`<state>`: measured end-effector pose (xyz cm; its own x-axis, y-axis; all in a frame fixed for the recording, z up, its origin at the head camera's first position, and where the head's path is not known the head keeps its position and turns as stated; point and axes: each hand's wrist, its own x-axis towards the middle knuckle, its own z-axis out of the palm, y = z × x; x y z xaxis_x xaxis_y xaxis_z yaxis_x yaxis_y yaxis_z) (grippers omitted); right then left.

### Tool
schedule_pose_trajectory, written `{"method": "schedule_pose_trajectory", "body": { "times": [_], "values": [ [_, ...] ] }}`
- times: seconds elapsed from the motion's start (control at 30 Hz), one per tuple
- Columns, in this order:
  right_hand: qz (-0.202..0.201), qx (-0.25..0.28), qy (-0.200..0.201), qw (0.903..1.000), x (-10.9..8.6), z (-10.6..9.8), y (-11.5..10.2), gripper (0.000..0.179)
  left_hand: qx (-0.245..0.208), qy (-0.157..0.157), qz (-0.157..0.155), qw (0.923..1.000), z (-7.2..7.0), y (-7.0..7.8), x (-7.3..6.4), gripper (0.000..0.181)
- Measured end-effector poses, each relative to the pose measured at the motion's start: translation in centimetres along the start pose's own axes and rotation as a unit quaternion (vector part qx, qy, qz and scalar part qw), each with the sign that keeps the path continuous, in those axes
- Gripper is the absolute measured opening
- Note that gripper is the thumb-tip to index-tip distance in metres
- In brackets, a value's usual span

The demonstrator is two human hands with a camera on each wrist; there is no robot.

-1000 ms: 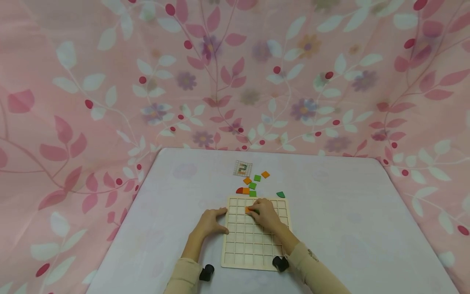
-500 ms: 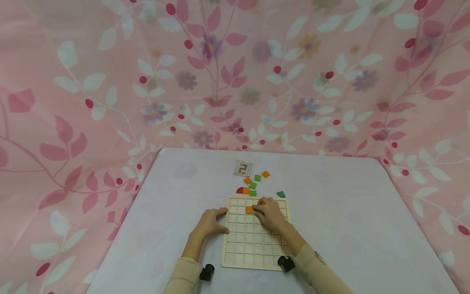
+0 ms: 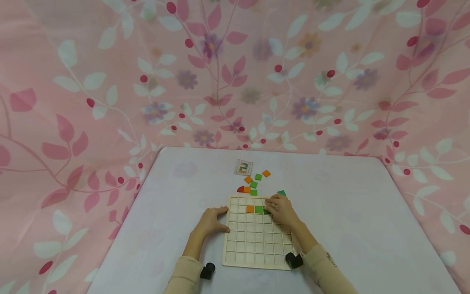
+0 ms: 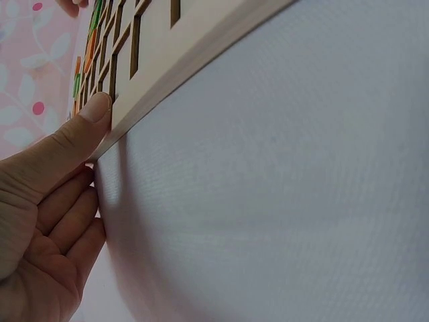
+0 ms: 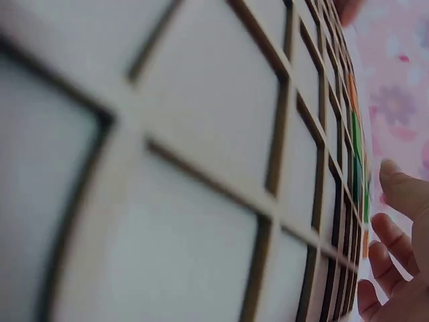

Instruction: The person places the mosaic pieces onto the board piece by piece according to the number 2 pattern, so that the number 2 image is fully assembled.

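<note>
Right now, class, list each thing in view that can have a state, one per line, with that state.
Grid board: flat on the table, most cells unfilled.
Orange tile: seated in a cell.
Green tile: seated beside it.
Left hand: thumb pressing the board's edge.
Right hand: resting on the board.
Loose tiles: scattered beyond the board.

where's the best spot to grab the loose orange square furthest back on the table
Pinch the orange square by two opposite edges, coming straight down from above. It lies flat on the table, so only its thin sides offer a hold. The green square sits close on its left, so the near and far edges look freer, though the gap is hard to judge.
</note>
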<state>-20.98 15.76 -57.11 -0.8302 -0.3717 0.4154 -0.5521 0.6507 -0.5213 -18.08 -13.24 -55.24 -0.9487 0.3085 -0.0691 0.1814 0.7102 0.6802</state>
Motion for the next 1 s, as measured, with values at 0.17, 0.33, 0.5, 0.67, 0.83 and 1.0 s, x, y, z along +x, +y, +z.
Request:
{"method": "schedule_pose_trajectory", "body": {
  "times": [0.17, 0.33, 0.5, 0.67, 0.83, 1.0],
  "values": [
    [0.098, 0.040, 0.024, 0.9941, 0.0, -1.9, 1.7, 0.024, 0.004, -0.001, -0.001, 1.0000, 0.0, 0.0, 0.1, 0.075],
    [0.162, 0.036, 0.026, 0.9859, 0.4, -2.9, 3.6, 0.034, 0.003, 0.000, 0.005, 1.0000, 0.0, 0.0, 0.1, 0.076],
    [0.177, 0.028, -0.004, 0.9838, 1.3, -3.0, 4.8, 0.040, 0.002, -0.002, 0.005, 1.0000, 0.0, 0.0, 0.1, 0.076],
    [0.161, 0.015, -0.019, 0.9866, 3.3, -2.2, 4.9, 0.042, 0.002, -0.001, 0.001, 1.0000, -0.2, 0.1, -0.1, 0.075],
    [0.135, -0.016, -0.033, 0.9902, 6.2, -0.9, 4.0, 0.041, 0.001, 0.000, 0.004, 1.0000, -0.2, 0.0, -0.1, 0.075],
    [0.104, -0.041, -0.063, 0.9917, 8.6, 0.2, 2.9, 0.036, -0.003, -0.002, 0.005, 1.0000, 0.0, 0.0, 0.0, 0.075]
  ]
}}
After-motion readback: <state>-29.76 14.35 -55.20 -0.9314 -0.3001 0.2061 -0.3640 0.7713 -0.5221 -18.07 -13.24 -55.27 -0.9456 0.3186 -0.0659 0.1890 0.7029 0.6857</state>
